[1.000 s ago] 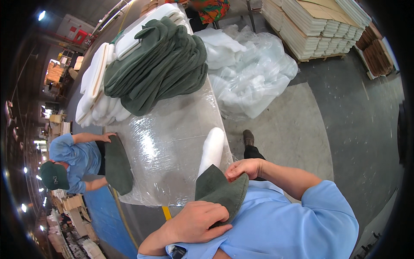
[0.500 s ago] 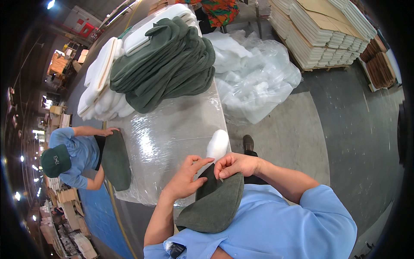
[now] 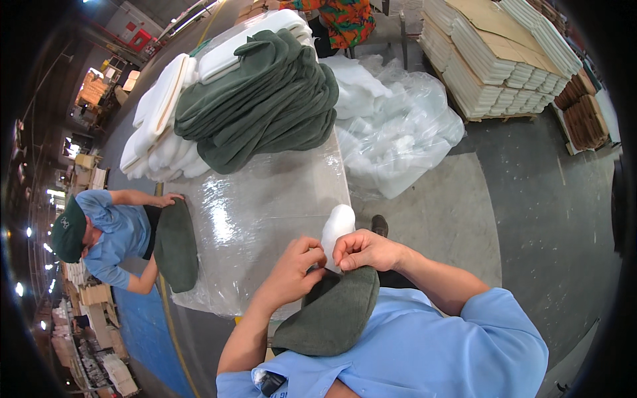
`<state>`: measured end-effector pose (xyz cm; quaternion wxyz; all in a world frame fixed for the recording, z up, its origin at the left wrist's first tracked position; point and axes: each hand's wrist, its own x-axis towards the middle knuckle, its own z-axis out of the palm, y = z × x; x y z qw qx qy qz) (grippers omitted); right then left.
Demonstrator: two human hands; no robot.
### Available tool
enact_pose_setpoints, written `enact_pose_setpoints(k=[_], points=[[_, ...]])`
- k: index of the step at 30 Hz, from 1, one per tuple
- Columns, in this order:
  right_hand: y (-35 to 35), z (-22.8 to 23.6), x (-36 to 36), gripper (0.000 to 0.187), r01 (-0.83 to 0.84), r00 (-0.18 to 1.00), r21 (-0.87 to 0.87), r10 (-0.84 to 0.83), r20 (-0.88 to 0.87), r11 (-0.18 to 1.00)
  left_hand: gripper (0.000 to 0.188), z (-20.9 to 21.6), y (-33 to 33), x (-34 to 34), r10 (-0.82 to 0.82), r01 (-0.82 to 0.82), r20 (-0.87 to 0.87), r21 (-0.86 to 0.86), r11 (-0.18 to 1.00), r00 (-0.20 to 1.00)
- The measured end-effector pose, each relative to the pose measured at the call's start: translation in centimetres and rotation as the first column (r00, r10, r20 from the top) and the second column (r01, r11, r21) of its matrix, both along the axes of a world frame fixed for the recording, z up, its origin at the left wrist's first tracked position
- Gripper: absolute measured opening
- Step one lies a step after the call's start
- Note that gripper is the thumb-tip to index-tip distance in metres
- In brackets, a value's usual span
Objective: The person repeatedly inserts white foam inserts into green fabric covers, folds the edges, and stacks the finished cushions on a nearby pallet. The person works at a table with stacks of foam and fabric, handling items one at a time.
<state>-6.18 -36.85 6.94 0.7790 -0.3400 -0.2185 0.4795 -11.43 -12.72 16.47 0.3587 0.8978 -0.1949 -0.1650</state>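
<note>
Right hand (image 3: 373, 251), lower centre of the frame: thumb and fingertips closed in a pinch at the upper edge of a dark green fabric cover (image 3: 340, 315). Left hand (image 3: 290, 273), just to its left: half open, fingers curled at the cover's dark opening, thumb side low against the fabric; whether it actually grips the cloth, cannot tell. Fingertips of both hands near each other, slight gap between.

Cover sits below and between the hands, bottom centre, folded over, wide part against the front of the wearer's light blue shirt (image 3: 424, 338). White padded piece (image 3: 338, 224) sticks up just above the hands, rounded end at the top, lower part hidden by the fingers; can't tell if it goes into the cover.

Tabletop (image 3: 285, 199) under clear plastic, centre of the frame, beyond the hands. On it, upper centre: heap of dark green covers (image 3: 259, 99), with white pads (image 3: 156, 99) stacked beside and behind. Clear plastic bag (image 3: 405, 142) with white stuffing to the right of the tabletop. Stacked pale panels (image 3: 497, 60) on a pallet, upper right. Left side of frame: co-worker (image 3: 119, 229), blue shirt, green cap, both arms to a flat dark green piece (image 3: 176, 245) at the tabletop's left edge.
</note>
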Motion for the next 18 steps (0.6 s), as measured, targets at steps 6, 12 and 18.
enact_pose_setpoints(k=[6, 12, 18], points=[[0.4, -0.5, -0.1, 0.007, 0.253, 0.963, -0.195, -0.267, -0.049, 0.948, 0.009, -0.3, 3.1, -0.1, 0.083, -0.457, -0.608, -0.491, 0.742, 0.789], [1.5, 0.8, 0.0, 0.009, 0.319, 0.946, -0.242, -0.293, 0.136, 0.916, 0.029, -0.2, -0.2, 2.6, 0.171, -0.568, -0.809, -0.229, 0.790, 0.563], [0.6, 2.4, -0.4, 0.013, 0.407, 0.868, -0.298, -0.264, 0.420, 0.864, 0.030, 1.1, -1.9, 4.5, 0.108, -0.198, -0.841, 0.001, 0.980, 0.530]])
